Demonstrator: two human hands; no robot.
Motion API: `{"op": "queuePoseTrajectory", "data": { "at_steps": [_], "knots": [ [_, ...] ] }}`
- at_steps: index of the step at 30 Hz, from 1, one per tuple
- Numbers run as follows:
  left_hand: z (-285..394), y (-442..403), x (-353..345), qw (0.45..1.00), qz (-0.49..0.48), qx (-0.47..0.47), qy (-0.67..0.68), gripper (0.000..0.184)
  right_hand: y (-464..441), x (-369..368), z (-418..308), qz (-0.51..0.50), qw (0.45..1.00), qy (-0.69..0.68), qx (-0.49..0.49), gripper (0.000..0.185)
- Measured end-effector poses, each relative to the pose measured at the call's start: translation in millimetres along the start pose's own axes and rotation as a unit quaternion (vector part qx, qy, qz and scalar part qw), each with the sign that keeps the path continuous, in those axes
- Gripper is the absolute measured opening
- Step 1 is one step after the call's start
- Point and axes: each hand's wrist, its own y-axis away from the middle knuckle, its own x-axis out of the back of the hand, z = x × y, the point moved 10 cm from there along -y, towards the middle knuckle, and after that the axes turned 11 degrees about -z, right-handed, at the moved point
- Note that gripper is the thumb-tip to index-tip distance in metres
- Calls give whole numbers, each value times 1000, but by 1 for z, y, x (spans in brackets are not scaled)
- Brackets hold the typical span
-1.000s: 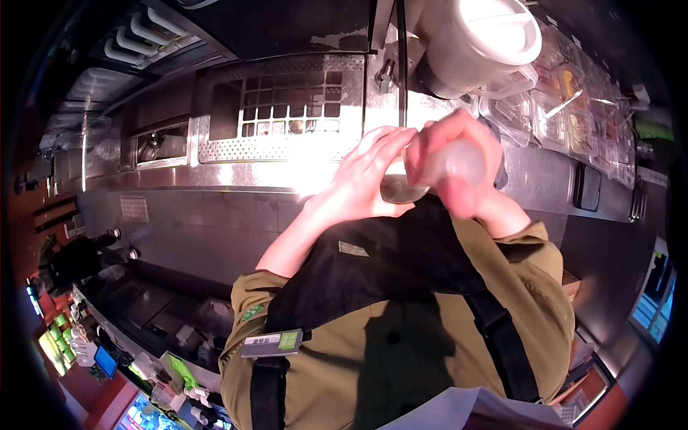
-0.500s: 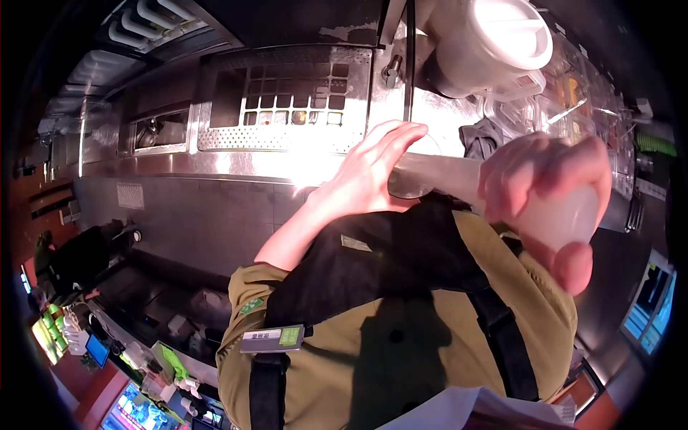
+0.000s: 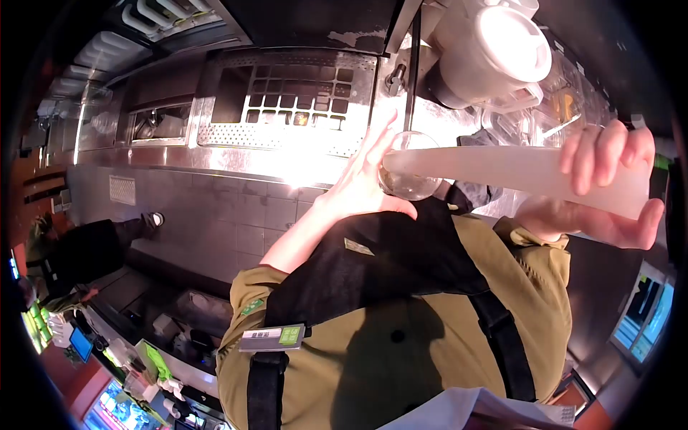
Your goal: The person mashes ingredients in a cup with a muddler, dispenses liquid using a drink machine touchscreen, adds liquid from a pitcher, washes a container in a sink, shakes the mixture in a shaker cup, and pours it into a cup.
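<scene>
My right hand (image 3: 605, 172) is wrapped around the thick end of a long, whitish, translucent muddler (image 3: 494, 166). The muddler slants leftward and down, its narrow far end at a clear round cup (image 3: 410, 185). Something small seems to lie in the cup, too blurred to name. Along the cup's left side is my left hand (image 3: 362, 175), fingers stretched up and thumb spread out below. Its palm is at the cup's wall, but the fingers are not closed round it. Right of the cup lies a crumpled dark cloth (image 3: 473, 193).
A large white lidded jug (image 3: 494, 57) stands behind the cup, with clear containers (image 3: 566, 104) to its right. A perforated metal grid (image 3: 301, 97) is set in the counter to the left. Another person (image 3: 82, 247) stands at the far left on the tiled floor (image 3: 222, 215).
My right hand has shifted right with the muddler, baring more of its shaft. The fingers of my left hand have straightened away from the cup. The other person's foot has moved right.
</scene>
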Motion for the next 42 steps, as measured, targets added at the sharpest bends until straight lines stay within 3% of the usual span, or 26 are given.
{"op": "queuePoseTrajectory", "data": {
  "at_steps": [2,7,10,12,13,16,17,18,19,20,21,23,25,27,29,32,33,34,35,36,37,39,42],
  "knots": [
    [-6,2,-7,997,-41,38,-48,118,3,12,-11,-18,1000,-22,6,49],
    [-17,-4,-12,995,-21,86,45,115,13,26,-26,23,999,-36,-9,44],
    [-14,-5,-13,994,-11,96,52,111,20,59,-60,81,995,-45,36,40],
    [-27,-5,-13,987,-12,129,92,111,27,72,-77,110,992,-28,53,39],
    [-21,-7,-5,992,-5,125,11,112,30,71,-78,116,992,-20,55,38],
    [-28,-1,-2,993,31,91,62,113,51,83,-122,147,983,45,96,43],
    [-36,3,8,987,37,149,42,113,60,83,-149,161,975,98,116,45],
    [-32,7,21,989,98,84,70,115,65,79,-170,162,967,140,138,47],
    [-33,11,32,986,117,96,74,116,65,66,-187,140,964,156,164,49],
    [-31,16,44,981,137,108,78,118,62,53,-183,46,979,89,180,54],
    [-29,20,50,983,134,112,58,119,55,34,-176,-48,982,18,181,60],
    [-25,28,58,983,145,109,41,121,57,24,-135,-25,978,46,201,56],
    [-23,39,64,981,166,94,26,121,49,11,-73,-9,965,200,168,49],
    [-18,49,70,976,194,101,11,120,38,-14,7,-82,924,355,117,41],
    [-14,62,79,968,231,94,2,119,35,-45,85,-278,867,402,97,27],
    [-15,87,88,949,286,127,27,117,93,-51,192,-420,797,417,121,26],
    [-19,96,86,942,295,154,47,113,108,-48,223,-487,746,453,12,27],
    [-22,96,86,919,297,207,154,104,127,-48,246,-554,681,474,-68,29],
    [-27,102,85,921,260,261,126,96,123,-65,250,-595,625,496,-96,31],
    [-14,101,97,919,292,223,144,91,128,-61,256,-539,690,481,-56,31],
    [-15,111,100,915,316,216,126,91,137,-56,261,-516,707,484,15,32],
    [-15,125,112,917,350,189,11,100,148,-45,283,-525,709,471,1,28],
    [13,154,116,884,405,235,19,111,174,-35,304,-559,700,442,-51,20]
  ]
}}
